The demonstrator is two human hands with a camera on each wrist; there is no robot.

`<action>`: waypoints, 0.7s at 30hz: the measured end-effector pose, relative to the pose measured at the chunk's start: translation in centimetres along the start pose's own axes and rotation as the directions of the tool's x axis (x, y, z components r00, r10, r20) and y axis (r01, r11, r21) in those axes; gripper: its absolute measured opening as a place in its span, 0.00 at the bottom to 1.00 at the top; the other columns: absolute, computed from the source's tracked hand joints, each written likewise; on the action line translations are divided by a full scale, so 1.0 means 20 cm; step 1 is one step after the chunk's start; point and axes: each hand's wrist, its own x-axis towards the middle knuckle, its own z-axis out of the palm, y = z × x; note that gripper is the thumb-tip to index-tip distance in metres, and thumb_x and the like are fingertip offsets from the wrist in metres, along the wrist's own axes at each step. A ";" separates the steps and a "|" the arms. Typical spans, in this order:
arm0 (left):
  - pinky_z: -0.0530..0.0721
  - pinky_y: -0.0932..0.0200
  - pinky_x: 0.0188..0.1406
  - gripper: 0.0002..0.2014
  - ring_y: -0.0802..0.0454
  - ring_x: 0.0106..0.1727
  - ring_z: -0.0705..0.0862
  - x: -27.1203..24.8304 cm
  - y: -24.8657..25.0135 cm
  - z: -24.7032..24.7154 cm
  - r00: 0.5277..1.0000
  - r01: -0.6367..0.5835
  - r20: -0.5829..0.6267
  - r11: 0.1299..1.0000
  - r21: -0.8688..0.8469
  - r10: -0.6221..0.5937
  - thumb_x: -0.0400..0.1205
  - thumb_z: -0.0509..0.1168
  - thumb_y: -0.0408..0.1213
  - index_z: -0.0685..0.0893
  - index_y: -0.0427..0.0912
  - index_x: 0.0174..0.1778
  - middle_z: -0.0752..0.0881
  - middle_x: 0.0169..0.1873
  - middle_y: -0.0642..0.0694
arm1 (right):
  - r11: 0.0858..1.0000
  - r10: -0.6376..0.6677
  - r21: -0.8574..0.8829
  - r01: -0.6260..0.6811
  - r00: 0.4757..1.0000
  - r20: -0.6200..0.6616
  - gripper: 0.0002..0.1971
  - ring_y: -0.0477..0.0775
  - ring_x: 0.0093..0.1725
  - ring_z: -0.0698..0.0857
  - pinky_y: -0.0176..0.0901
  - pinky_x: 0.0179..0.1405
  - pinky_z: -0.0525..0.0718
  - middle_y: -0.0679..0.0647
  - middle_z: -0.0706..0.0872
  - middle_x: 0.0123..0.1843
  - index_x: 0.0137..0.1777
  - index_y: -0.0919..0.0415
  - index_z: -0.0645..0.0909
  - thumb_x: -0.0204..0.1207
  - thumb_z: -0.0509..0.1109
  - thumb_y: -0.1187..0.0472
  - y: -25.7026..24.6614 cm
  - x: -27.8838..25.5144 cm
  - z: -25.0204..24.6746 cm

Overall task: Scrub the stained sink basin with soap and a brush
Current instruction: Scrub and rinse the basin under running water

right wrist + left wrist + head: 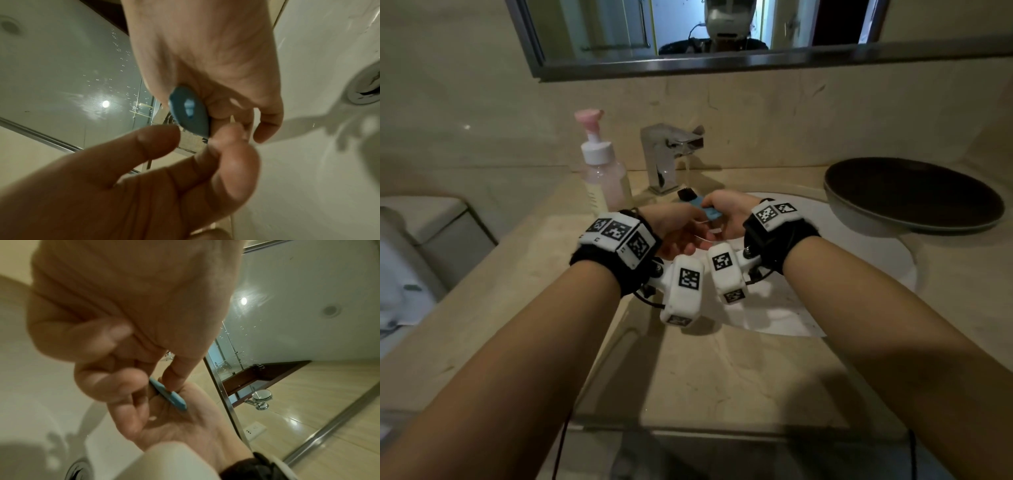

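**While the faucet runs, the brush is held in the stream**

The brush (698, 205) is kept over the sink basin (774, 301), black bristles just under the water from the faucet (664, 157). Its blue handle is gripped by the right hand (726, 214), fingers curled round it. The handle is also touched by fingertips of the left hand (678, 233), cupped just below and beside the right; a full pinch cannot be told, since the wrist views are blurred there. Both hands are held clear of the basin floor. A pink pump soap bottle (602, 171) is seen left of the faucet on the surface (705, 370); a dark bowl (914, 195) is set at the right.
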 end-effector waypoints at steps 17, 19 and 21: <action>0.54 0.75 0.10 0.19 0.63 0.09 0.63 -0.01 0.04 0.12 0.992 -0.119 -0.041 0.990 -0.079 0.116 0.83 0.57 0.51 0.71 0.47 0.28 0.75 0.13 0.54 | 1.000 -0.009 -0.024 0.010 0.998 0.061 0.10 0.49 0.29 0.75 0.44 0.38 0.71 0.52 0.77 0.36 0.38 0.59 0.73 0.80 0.55 0.60 0.06 -0.12 -0.14; 0.54 0.74 0.09 0.19 0.63 0.09 0.62 -0.02 0.06 0.16 0.993 -0.118 -0.016 0.990 -0.074 0.117 0.83 0.57 0.49 0.70 0.47 0.27 0.74 0.13 0.55 | 1.000 -0.008 -0.006 0.009 0.999 0.045 0.10 0.49 0.29 0.74 0.44 0.37 0.71 0.52 0.77 0.35 0.38 0.59 0.73 0.79 0.55 0.61 0.08 -0.16 -0.18; 0.54 0.74 0.09 0.19 0.63 0.10 0.62 -0.02 0.09 0.21 0.993 -0.120 0.005 0.991 -0.059 0.121 0.83 0.58 0.50 0.71 0.46 0.27 0.75 0.14 0.55 | 1.000 -0.015 0.016 0.015 1.000 0.025 0.10 0.50 0.30 0.72 0.44 0.38 0.71 0.53 0.76 0.34 0.37 0.60 0.73 0.79 0.54 0.63 0.09 -0.19 -0.22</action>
